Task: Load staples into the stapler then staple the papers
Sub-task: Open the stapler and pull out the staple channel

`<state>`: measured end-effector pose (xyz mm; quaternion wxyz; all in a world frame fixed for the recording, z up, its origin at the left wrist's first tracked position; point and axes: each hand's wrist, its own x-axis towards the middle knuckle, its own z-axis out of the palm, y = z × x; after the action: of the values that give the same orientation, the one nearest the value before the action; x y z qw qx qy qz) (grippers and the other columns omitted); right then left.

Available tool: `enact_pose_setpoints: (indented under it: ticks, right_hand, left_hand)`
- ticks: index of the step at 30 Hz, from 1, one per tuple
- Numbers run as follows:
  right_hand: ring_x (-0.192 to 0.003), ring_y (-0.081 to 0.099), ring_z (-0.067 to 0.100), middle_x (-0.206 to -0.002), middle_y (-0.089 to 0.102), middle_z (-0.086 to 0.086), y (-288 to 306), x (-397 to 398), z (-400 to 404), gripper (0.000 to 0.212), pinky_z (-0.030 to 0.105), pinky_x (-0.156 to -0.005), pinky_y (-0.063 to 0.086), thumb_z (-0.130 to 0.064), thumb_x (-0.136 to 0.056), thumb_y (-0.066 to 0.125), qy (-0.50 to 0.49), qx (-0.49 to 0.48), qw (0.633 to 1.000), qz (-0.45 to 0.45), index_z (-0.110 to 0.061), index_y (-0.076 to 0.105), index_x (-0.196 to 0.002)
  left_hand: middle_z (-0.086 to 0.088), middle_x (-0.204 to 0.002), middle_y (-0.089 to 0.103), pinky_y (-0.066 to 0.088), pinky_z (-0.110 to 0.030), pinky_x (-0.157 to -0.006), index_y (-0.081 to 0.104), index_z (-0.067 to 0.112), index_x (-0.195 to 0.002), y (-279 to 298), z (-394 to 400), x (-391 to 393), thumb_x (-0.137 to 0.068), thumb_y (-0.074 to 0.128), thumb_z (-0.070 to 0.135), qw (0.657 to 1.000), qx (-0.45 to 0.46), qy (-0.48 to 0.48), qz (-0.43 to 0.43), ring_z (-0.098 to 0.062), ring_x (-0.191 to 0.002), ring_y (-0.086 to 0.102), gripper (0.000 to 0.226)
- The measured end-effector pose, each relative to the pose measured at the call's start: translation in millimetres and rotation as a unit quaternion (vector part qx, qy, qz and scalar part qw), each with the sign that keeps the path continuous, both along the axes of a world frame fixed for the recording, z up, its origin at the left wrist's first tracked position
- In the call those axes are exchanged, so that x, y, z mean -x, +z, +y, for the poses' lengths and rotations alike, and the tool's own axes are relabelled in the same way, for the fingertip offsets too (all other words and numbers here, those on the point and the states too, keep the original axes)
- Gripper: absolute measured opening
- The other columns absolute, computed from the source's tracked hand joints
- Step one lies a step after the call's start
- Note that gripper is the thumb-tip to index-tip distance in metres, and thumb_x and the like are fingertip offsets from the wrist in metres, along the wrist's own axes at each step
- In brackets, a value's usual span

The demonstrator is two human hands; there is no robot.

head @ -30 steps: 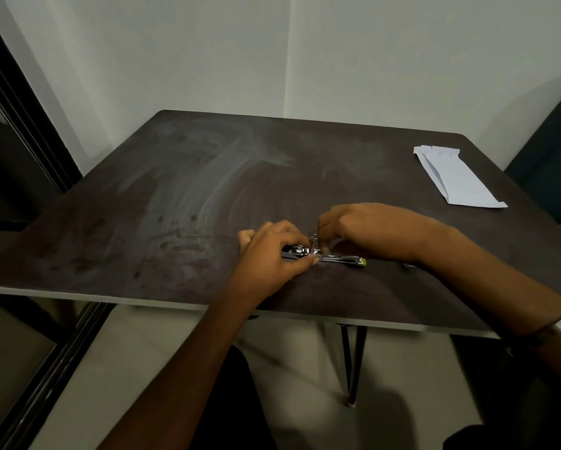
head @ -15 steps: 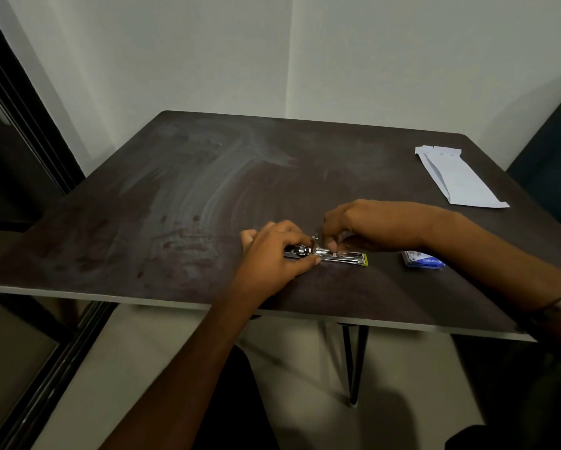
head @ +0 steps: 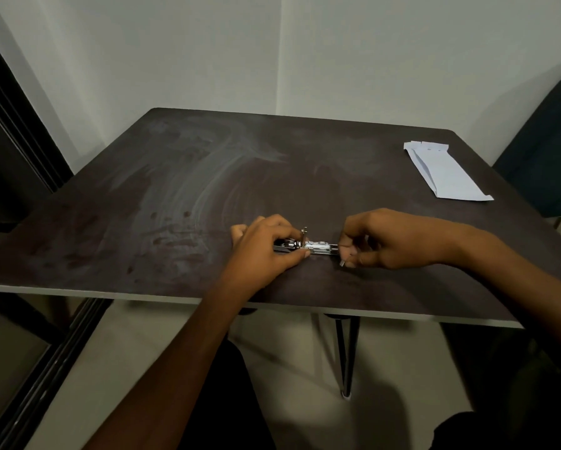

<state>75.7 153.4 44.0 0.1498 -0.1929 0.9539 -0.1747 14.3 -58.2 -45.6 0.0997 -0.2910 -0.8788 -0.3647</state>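
Observation:
A small metal stapler point(head: 316, 247) lies open on the dark table point(head: 175, 190) near its front edge, its shiny staple channel facing up. My left hand point(head: 266, 245) grips the stapler's rear end and holds it down. My right hand point(head: 389, 238) is at the stapler's front end, fingers pinched; a small pale piece, perhaps a strip of staples point(head: 342, 263), shows at the fingertips. The folded white papers point(head: 441, 172) lie at the far right of the table, apart from both hands.
The table's front edge runs just below my hands, with a thin metal leg point(head: 345, 355) under it. A dark frame point(head: 19, 134) stands along the left, a dark chair point(head: 545, 151) at the right. White walls meet in a corner behind.
My right hand has slid right from the stapler's middle to its front end, uncovering the staple channel. It now hides the small blue staple box seen half a second ago. My left hand has stayed put.

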Motion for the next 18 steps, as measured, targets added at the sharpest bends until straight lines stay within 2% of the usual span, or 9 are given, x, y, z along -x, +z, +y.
enact_pose_setpoints:
  ticks: [4, 9, 15, 18]
  right_hand:
    - [-0.071, 0.062, 0.006, -0.080, 0.070, -0.005, -2.4, -4.8, -1.0, 0.006, 0.022, -0.071, 0.049, -0.024, -0.084, 0.069, -0.017, -0.020, 0.996, -0.082, -0.030, 0.068, -0.084]
    - [-0.073, 0.064, 0.010, -0.081, 0.072, -0.003, -5.0, -3.2, 0.1, 0.005, 0.026, -0.074, 0.051, -0.029, -0.084, 0.069, -0.033, -0.049, 0.991, -0.120, -0.025, 0.070, -0.086]
    - [-0.068, 0.061, 0.004, -0.078, 0.070, -0.006, -5.0, 0.6, -1.0, 0.004, 0.021, -0.071, 0.048, -0.023, -0.085, 0.066, -0.047, -0.056, 0.992, -0.105, -0.025, 0.070, -0.086]
    - [-0.068, 0.061, 0.005, -0.078, 0.071, -0.005, -3.8, -1.9, 2.4, 0.005, 0.025, -0.073, 0.048, -0.021, -0.086, 0.065, -0.051, -0.055, 0.994, -0.074, -0.023, 0.069, -0.087]
  left_hand:
    - [0.021, -0.095, 0.059, 0.022, -0.034, -0.084, 0.070, 0.038, -0.089, 0.4, -0.7, -0.3, -0.076, 0.071, 0.049, 1.000, 0.000, 0.000, 0.002, -0.001, -0.097, 0.050, 0.017]
    - [0.019, -0.096, 0.062, 0.025, -0.037, -0.085, 0.070, 0.039, -0.089, 0.6, -0.8, -0.1, -0.076, 0.071, 0.049, 1.000, -0.003, -0.001, 0.003, -0.003, -0.096, 0.052, 0.016]
    - [0.017, -0.098, 0.063, 0.024, -0.037, -0.084, 0.070, 0.038, -0.091, 2.6, -0.9, -1.3, -0.076, 0.070, 0.049, 1.000, 0.004, 0.002, 0.004, -0.002, -0.097, 0.052, 0.018]
    - [0.018, -0.098, 0.062, 0.022, -0.035, -0.082, 0.070, 0.037, -0.092, 5.0, -1.3, -3.2, -0.077, 0.068, 0.051, 1.000, 0.019, 0.005, 0.014, -0.002, -0.098, 0.052, 0.020]
